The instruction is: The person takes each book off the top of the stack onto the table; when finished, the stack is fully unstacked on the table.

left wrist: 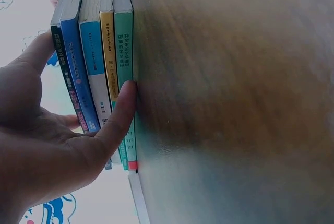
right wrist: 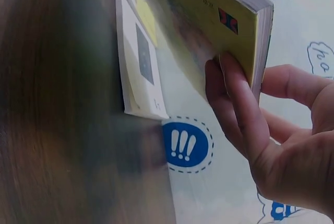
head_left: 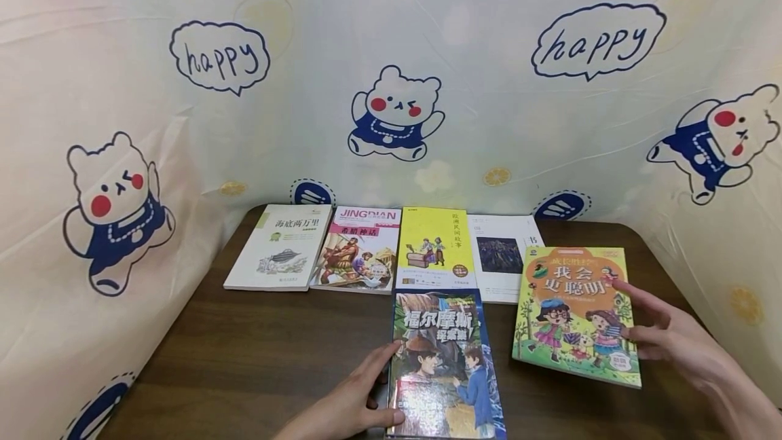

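Observation:
In the head view, my right hand (head_left: 678,338) holds a yellow-green children's book (head_left: 577,318) by its right edge, above the table. The right wrist view shows fingers (right wrist: 242,106) against its underside and the thumb side over the other face. My left hand (head_left: 354,392) touches the left side of a book stack, topped by a dark blue-green detective storybook (head_left: 436,365). In the left wrist view, several spines (left wrist: 94,67) are piled up on the table, and the fingers of that hand lie along them without wrapping round.
Behind the stack, a row lies on the brown table (head_left: 275,358): a white book (head_left: 281,246), a pink-titled book (head_left: 357,250), a yellow book (head_left: 434,246) and a white book with a dark picture (head_left: 501,257). A bear-print curtain (head_left: 489,121) surrounds the table.

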Demonstrator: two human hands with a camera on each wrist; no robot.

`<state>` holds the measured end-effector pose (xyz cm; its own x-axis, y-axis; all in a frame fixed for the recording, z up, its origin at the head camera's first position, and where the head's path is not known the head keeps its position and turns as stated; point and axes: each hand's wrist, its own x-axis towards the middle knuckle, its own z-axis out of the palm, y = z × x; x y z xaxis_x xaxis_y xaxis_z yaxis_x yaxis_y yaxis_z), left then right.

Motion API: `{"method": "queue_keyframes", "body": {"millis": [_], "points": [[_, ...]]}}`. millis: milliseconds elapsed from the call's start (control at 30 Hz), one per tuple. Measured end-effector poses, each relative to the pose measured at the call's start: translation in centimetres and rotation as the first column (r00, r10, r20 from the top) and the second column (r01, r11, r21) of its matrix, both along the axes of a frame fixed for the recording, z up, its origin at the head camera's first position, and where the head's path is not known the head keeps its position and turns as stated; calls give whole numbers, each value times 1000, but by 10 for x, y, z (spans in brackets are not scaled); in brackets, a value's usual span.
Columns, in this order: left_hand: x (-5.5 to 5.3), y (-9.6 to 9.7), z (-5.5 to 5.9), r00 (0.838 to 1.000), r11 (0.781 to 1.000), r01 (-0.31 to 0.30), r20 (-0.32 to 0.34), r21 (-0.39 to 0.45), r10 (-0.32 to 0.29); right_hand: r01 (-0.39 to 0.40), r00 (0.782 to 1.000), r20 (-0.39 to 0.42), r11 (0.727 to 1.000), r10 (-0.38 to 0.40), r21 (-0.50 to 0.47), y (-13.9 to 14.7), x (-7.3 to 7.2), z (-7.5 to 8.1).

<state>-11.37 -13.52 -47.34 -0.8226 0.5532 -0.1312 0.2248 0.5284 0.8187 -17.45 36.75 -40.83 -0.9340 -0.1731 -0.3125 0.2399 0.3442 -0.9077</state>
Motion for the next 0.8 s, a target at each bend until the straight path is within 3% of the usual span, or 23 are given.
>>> {"method": "queue_keyframes", "body": {"millis": [467, 800], "points": [[1, 1, 2, 1000, 1000, 0, 7, 8, 0, 72, 997, 4, 997, -72, 23, 39, -14, -19], [-1, 2, 3, 999, 1000, -1, 46, 16, 0, 100, 995, -18, 992, -99, 79, 56, -31, -17]]}}
